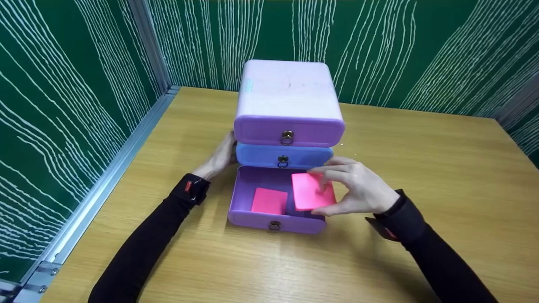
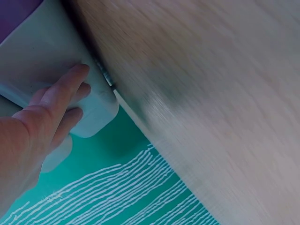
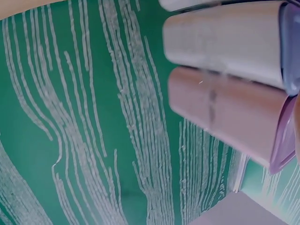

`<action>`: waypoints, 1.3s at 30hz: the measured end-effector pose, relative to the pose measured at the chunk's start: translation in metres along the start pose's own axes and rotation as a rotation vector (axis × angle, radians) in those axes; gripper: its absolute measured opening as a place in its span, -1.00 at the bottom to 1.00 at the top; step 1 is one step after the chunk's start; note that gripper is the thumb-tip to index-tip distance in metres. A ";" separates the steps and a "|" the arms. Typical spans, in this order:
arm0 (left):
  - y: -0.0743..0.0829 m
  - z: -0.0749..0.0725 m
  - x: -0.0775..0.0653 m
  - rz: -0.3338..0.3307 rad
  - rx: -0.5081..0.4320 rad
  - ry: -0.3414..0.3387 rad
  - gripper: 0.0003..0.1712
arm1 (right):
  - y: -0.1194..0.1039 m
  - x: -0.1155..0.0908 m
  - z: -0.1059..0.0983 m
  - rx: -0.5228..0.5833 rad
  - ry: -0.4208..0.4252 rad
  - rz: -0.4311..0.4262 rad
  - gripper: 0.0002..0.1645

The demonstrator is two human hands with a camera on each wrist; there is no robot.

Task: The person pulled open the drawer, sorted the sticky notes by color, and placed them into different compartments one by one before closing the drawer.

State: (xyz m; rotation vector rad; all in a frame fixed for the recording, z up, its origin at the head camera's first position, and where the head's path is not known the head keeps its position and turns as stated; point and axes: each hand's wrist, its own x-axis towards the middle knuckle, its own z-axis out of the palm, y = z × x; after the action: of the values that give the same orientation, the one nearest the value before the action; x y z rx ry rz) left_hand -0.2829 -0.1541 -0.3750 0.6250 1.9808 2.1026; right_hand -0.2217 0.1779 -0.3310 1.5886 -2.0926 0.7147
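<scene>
A small three-tier drawer unit (image 1: 290, 90) stands on the table, its bottom drawer (image 1: 244, 189) pulled out. One bright pink square pad (image 1: 269, 201), like sticky notes, lies in the drawer's left part. Over the drawer's right side, my right hand (image 1: 358, 189) pinches a second pink square pad (image 1: 306, 193) between thumb and fingers, tilted. My left hand (image 1: 221, 155) is at the unit's left side, its fingertips hidden in the head view. In the left wrist view, the fingers (image 2: 65, 96) lie against the side wall. Only a sliver of the right hand shows in the right wrist view.
The upper purple drawer (image 1: 261, 131) and the middle blue drawer (image 1: 259, 155) are closed, each with a ring pull. Green panels (image 1: 278, 29) with white wavy lines stand behind and to the left of the wooden table (image 1: 421, 168). A metal rail (image 1: 118, 172) runs along its left edge.
</scene>
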 end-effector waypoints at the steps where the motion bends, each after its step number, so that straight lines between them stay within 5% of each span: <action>1: 0.000 0.000 0.000 0.004 0.003 -0.006 -0.36 | 0.000 0.002 0.003 0.001 -0.005 -0.005 -0.50; 14: -0.004 -0.002 -0.002 -0.026 0.057 -0.007 -0.18 | -0.005 0.015 0.026 -0.051 -0.065 0.001 -0.45; 27: -0.002 -0.001 -0.002 -0.032 0.024 0.021 -0.35 | -0.003 0.011 0.021 -0.115 -0.137 0.095 -0.44; 33: -0.003 -0.002 -0.003 0.025 0.062 -0.018 -0.30 | -0.004 0.013 0.019 -0.106 -0.121 0.059 -0.45; 39: -0.002 -0.002 -0.002 0.006 0.078 -0.018 -0.24 | -0.002 0.014 0.015 -0.105 -0.108 0.006 -0.45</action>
State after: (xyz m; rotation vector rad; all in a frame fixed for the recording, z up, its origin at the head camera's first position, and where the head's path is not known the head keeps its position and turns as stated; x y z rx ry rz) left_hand -0.2819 -0.1571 -0.3773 0.6620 2.0626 2.0243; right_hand -0.2240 0.1582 -0.3342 1.5957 -2.1739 0.5225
